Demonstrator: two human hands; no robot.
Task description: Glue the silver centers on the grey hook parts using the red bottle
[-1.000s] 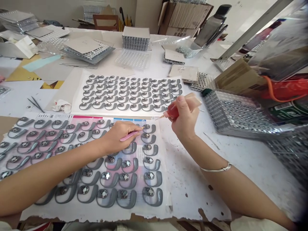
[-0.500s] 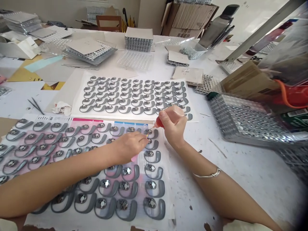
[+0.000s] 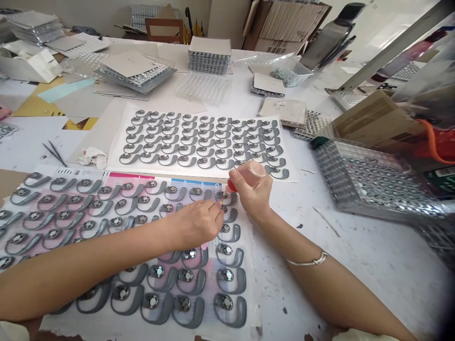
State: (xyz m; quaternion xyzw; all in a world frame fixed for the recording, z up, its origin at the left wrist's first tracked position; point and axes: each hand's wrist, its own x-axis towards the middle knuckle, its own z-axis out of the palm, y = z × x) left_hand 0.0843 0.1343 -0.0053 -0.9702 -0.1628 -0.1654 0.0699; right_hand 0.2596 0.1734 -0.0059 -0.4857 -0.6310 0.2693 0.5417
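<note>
My right hand is wrapped around a small translucent squeeze bottle with a red nozzle end. The bottle is tilted, its tip pointing down left at a grey curved piece with a round metallic part, in the top right of the near sheet. My left hand pinches a thin stick with a yellowish tip close to that same piece. A pink end shows below the left fingers; whether it belongs to the stick I cannot tell. More such curved pieces lie in rows around and under my left arm.
Behind my hands lies a white sheet with rows of similar grey pieces. Tweezers and crumpled tissue are at left. Stacked clear trays stand farther back. At right are a tray of small shiny parts and a cardboard box.
The whole view has shifted slightly. My left hand has moved a little right and down, its fingers more curled, and the stick's yellow tip shows more clearly. The right hand still holds the bottle.
</note>
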